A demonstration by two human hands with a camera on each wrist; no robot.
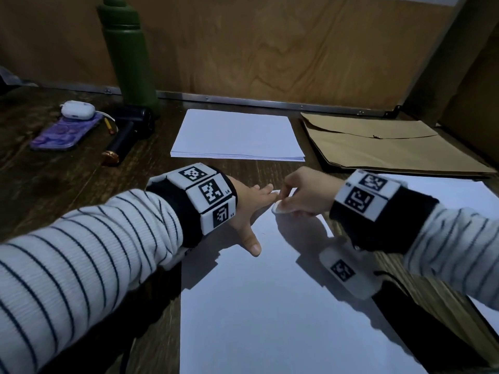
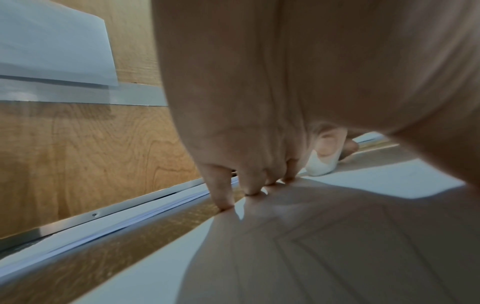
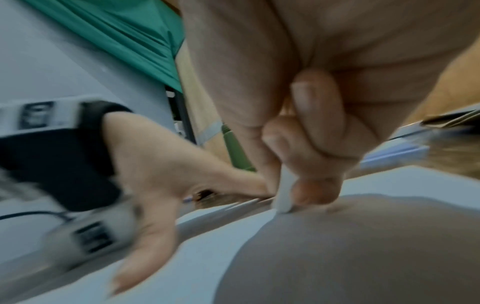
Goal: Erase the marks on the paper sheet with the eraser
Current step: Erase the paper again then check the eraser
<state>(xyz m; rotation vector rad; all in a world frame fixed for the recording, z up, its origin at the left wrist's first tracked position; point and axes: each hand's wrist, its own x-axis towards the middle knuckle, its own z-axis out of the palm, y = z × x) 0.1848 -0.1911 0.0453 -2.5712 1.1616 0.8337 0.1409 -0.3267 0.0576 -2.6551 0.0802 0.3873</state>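
A white paper sheet (image 1: 256, 306) lies on the dark wooden table in front of me. My left hand (image 1: 248, 206) lies flat on its far left corner, fingers straight and thumb spread, pressing the sheet down (image 2: 259, 257). My right hand (image 1: 299, 195) pinches a small white eraser (image 1: 278, 207) between thumb and fingers, its tip touching the paper near the far edge, just right of the left fingertips. In the right wrist view the eraser (image 3: 284, 195) stands on the sheet (image 3: 221, 257) beside the left hand (image 3: 161, 174). A tiny faint mark (image 1: 264, 233) shows near the thumb.
A stack of white paper (image 1: 237, 136) lies further back, a brown envelope (image 1: 383, 144) at the right. A green bottle (image 1: 127, 52), a purple phone (image 1: 64, 133) with a white earbud case (image 1: 77, 109) and a black tool (image 1: 127, 136) sit at the left. More paper (image 1: 459, 195) lies under my right wrist.
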